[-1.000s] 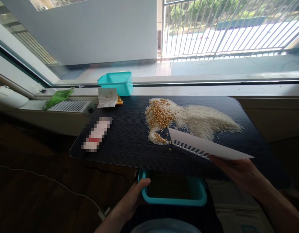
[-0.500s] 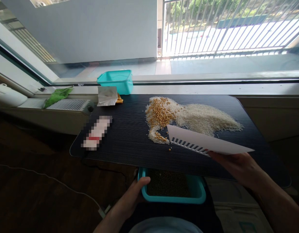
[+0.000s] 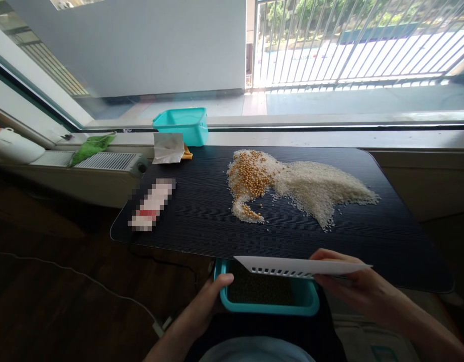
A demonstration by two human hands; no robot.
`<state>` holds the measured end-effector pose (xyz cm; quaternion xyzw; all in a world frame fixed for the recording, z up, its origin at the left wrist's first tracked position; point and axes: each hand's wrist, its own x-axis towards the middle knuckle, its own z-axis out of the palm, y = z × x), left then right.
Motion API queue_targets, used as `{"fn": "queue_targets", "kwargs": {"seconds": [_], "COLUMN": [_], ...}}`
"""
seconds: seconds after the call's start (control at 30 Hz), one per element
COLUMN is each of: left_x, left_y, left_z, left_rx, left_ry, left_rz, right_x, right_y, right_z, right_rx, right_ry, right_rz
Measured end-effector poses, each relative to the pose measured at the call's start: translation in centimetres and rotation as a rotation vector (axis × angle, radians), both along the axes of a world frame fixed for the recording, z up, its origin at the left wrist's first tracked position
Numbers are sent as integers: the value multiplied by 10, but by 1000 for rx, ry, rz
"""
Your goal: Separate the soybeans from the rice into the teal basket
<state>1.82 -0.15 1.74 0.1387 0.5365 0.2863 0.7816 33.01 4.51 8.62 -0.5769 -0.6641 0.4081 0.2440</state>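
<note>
My left hand [image 3: 215, 290] grips the left rim of a teal plastic bin [image 3: 269, 309], its thumb over the edge. Small dark grains [image 3: 260, 289] cover the bin's bottom. My right hand [image 3: 345, 274] is closed on a thin white scraper [image 3: 288, 265] with a row of slots along its lower edge. The scraper hangs over the bin's far rim, beside the table's near edge. On the dark table [image 3: 201, 211] lies a spread pile of white rice [image 3: 314, 183], with yellow soybeans [image 3: 252, 173] on its left part.
A second teal bin [image 3: 196, 131] stands at the back by the window, with a pale paper packet [image 3: 168, 148] before it. A blurred pinkish item [image 3: 152, 203] lies at the table's left. A green cloth [image 3: 92, 147] rests on the radiator [image 3: 111, 162]. A white cable [image 3: 103, 289] crosses the floor.
My right hand has drawn the scraper from beside the rice back toward me, over the bin. A few loose beans near the table's front are gone from there. My left hand stays on the bin.
</note>
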Motion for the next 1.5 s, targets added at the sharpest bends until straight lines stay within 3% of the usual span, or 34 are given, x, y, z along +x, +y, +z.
{"fn": "queue_targets", "kwargs": {"seconds": [0.1, 0.3, 0.5, 0.63, 0.93, 1.2, 1.5], "left_x": [0, -1, -2, -3, -1, -3, -4], "left_y": [-1, -1, 0, -1, 2, 1, 1], "left_z": [-1, 1, -1, -3, 4, -1, -1], "left_rx": [-3, -6, -3, -24, -23, -23, -20], "left_ry": [3, 19, 10, -1, 22, 16, 17], "left_rz": [18, 11, 9, 36, 20, -5, 13], "right_x": [-1, 1, -4, -6, -6, -8, 0], "right_y": [8, 44, 70, 68, 63, 50, 40], "right_z": [1, -7, -7, -2, -3, 12, 0], "right_rx": [9, 99, 56, 18, -12, -40, -94], "right_ry": [14, 58, 35, 61, 70, 124, 218], "right_rz": [3, -299, -275, -201, -178, -133, -133]}}
